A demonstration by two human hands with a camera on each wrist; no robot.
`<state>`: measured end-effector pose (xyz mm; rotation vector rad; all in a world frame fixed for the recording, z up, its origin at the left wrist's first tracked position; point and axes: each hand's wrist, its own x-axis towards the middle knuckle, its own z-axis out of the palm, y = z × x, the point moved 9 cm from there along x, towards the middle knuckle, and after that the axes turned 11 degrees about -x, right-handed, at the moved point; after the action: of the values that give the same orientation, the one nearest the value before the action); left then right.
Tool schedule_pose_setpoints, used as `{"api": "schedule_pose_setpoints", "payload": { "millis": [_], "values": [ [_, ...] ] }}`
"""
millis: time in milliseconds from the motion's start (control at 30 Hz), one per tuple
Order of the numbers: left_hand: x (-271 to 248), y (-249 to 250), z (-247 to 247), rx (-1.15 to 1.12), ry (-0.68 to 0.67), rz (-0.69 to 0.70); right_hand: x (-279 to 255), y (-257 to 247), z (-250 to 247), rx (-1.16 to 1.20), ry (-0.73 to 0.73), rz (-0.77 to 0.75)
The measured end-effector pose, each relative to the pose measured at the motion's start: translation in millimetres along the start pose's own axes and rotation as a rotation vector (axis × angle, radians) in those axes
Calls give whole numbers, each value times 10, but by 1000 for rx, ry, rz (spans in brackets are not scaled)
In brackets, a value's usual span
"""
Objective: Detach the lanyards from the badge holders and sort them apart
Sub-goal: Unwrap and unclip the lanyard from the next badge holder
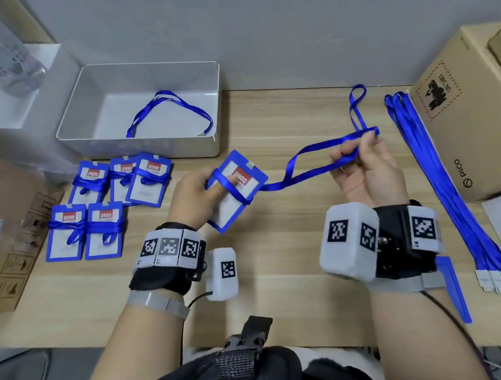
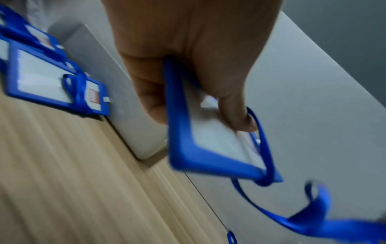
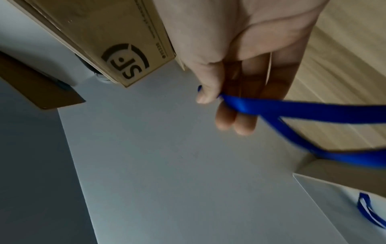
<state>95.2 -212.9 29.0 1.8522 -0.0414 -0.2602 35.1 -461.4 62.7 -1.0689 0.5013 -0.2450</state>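
Observation:
My left hand (image 1: 201,190) grips a blue badge holder (image 1: 244,187) above the table's middle, thumb on its face under one turn of lanyard. The same holder (image 2: 211,148) fills the left wrist view. Its blue lanyard (image 1: 309,158) runs right to my right hand (image 1: 357,157), which pinches the ribbon (image 3: 246,105) between thumb and fingers; a loop sticks up beyond. Several badge holders (image 1: 100,207) still wrapped in lanyards lie at the left. A bundle of loose lanyards (image 1: 440,181) lies along the right.
A white tray (image 1: 87,112) at the back left holds one blue lanyard (image 1: 168,112). Cardboard boxes stand at the right (image 1: 472,130) and left (image 1: 3,227). A blue strip (image 1: 454,287) lies by my right wrist. A wall is close behind.

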Motion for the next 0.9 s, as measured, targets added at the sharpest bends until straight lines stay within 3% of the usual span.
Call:
{"api": "schedule_pose_setpoints", "payload": {
  "millis": [100, 267, 367, 567, 733, 900],
  "values": [
    [-31, -26, -64, -74, 22, 1, 46, 23, -124, -145, 27, 8],
    [-89, 12, 24, -224, -34, 38, 94, 187, -149, -726, -46, 0],
    [-104, 38, 52, -183, -72, 56, 112, 293, -170, -911, -53, -4],
    [-176, 144, 122, -220, -151, 93, 158, 262, -199, -1105, -2, -59],
    [-213, 213, 257, -297, -196, 80, 32, 374, 229, -945, -215, -62],
    [-227, 331, 366, -353, -236, 114, -66, 702, 482, -970, -387, 94]
  ]
}}
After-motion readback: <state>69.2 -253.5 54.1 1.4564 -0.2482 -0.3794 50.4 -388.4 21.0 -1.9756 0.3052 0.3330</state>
